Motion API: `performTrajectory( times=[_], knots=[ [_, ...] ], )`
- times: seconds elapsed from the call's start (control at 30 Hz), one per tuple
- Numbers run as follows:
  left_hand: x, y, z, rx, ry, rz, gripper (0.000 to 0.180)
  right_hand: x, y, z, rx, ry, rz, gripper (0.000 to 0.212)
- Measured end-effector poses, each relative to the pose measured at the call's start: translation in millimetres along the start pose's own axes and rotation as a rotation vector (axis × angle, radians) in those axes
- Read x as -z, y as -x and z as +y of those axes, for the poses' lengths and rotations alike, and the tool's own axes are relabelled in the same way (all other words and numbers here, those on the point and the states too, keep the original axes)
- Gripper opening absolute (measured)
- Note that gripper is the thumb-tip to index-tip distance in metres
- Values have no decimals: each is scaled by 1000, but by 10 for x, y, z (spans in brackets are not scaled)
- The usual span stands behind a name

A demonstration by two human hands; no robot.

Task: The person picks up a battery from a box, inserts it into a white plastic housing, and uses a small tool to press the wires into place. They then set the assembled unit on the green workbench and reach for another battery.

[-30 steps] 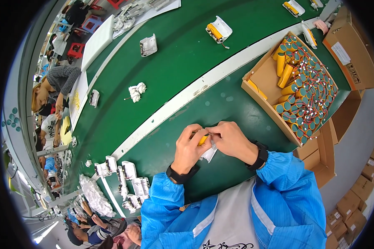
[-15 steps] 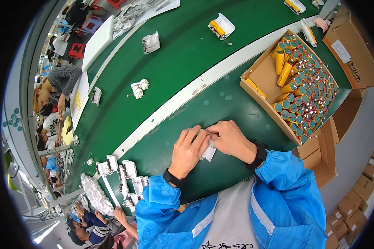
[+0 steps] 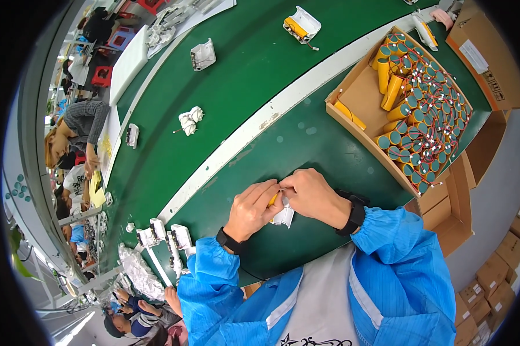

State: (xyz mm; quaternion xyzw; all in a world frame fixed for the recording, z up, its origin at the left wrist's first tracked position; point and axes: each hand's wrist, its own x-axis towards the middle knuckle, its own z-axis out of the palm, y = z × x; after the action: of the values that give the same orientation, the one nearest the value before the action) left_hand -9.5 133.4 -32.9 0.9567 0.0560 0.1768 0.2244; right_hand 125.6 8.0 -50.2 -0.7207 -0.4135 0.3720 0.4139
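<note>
Both grips, left hand and right hand, fingertips together, clamped on small white casing over green table.

Between my fingers I see a small white plastic case with a yellow cylinder tucked against it. My left hand and right hand each end in a black wristband, then bright blue sleeves over a white front with dark print. Under my fingers lies a dark green tabletop, crossed just beyond them by a pale grey-white strip. Well off to the right of my fingers stands a brown cardboard box packed with yellow cylinders with teal ends, threaded with red and white wires. Left of my fingers sit more white cases.
</note>
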Motion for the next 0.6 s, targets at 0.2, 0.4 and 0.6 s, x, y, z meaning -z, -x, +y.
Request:
performTrajectory(
  times=[0.2, 0.4, 0.6],
  knots=[
    [51, -18, -1, -9, -57, -41, 26, -5, -5, -7, 19, -61, 45, 8],
    [122, -52, 147, 63, -188, -159, 33, 26, -19, 7, 44, -40, 22, 7],
    [24, 41, 109, 186, 16, -53, 36, -17, -17, 48, 89, -67, 73, 6]
  ],
)
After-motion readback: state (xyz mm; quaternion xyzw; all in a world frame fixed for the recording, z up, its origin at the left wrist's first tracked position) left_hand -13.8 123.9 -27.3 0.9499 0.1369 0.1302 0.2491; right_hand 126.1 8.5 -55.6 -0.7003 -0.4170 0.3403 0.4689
